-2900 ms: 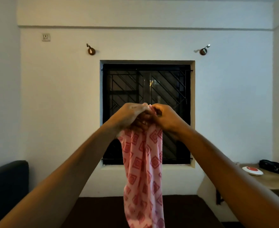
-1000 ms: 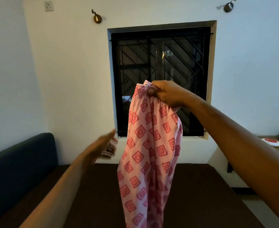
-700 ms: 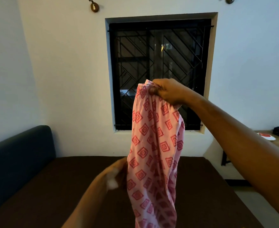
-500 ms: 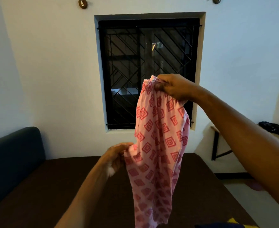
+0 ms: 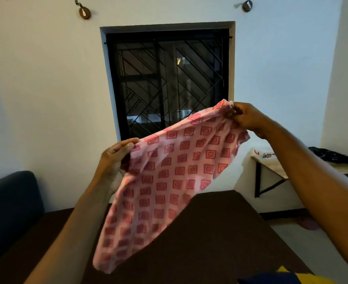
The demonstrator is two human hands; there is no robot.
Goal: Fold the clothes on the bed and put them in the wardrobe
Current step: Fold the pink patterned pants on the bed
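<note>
One pink garment (image 5: 169, 177), two hands (image 5: 115, 160)

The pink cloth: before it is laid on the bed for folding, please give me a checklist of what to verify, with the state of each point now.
1. Left hand grips the cloth edge: ok.
2. Right hand pinches the top corner: ok.
3. Cloth spread flat between the hands: not ok, it sags and hangs slanted.
4. Bed bare below the cloth: ok where visible.
5. Lower end of the cloth clear of the bed: cannot tell.
6. Blue and yellow item at the near edge out of the way: cannot tell.
</note>
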